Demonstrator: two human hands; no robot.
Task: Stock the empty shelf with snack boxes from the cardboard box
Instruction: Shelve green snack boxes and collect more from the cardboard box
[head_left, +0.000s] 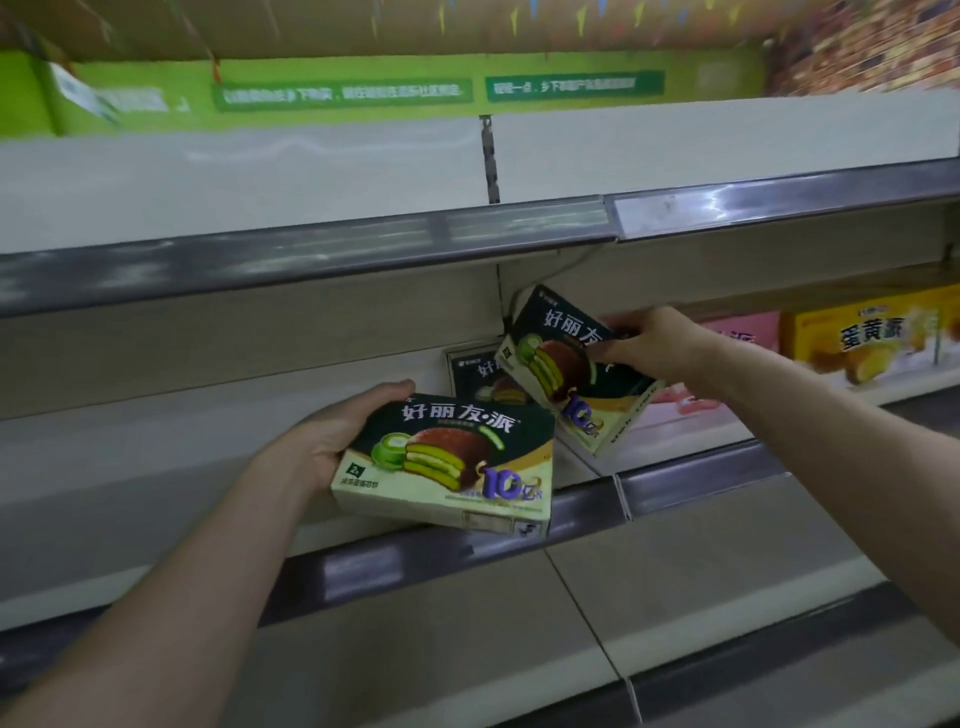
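My left hand (337, 431) holds a dark green snack box (452, 462) by its left end, over the front edge of the middle shelf (156, 457). My right hand (654, 345) grips the upper right edge of a second, tilted green snack box (566, 374) deeper in the shelf. Behind the two stands a third green box (480, 376) against the back wall, mostly hidden. The cardboard box is out of view.
To the right on the same shelf stand a pink box (737, 338) and a yellow box (878, 338). A grey price rail (441, 556) runs along the shelf's front edge. The top shelf (260, 187) sits above, and a lower shelf (675, 566) below.
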